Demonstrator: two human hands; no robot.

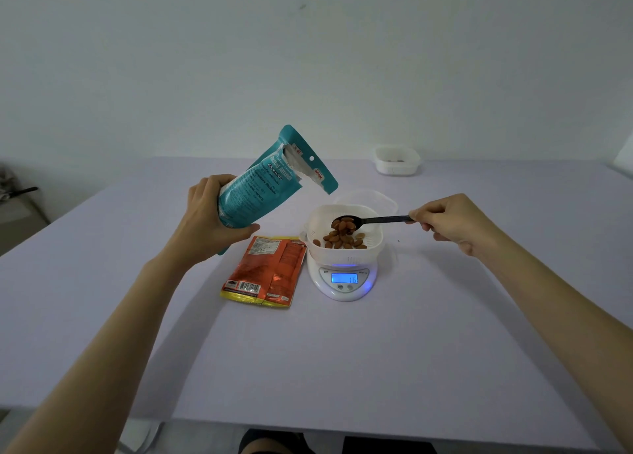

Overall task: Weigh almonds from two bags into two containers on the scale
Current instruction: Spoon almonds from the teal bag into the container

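The left hand (209, 214) wraps its grip around a glossy teal foil pouch (263, 183), tilted with the torn mouth up and to the right. Just below that grip, a crinkled orange bag (267, 272) lies flat on the smooth lilac table (342, 368). Right of it, a round white scale (342, 282) carries a ribbed white plastic container (342, 238) of almonds (342, 241). The right hand (452, 224) pinches the handle of a black spoon (373, 220), whose bowl, heaped with almonds, hangs over the container.

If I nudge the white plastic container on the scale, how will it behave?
The white plastic container overhangs the small white scale, so an off-centre push may tip it. It probably is light: only a thin layer of brown almonds lies inside. Smooth plastic likely slides easily.
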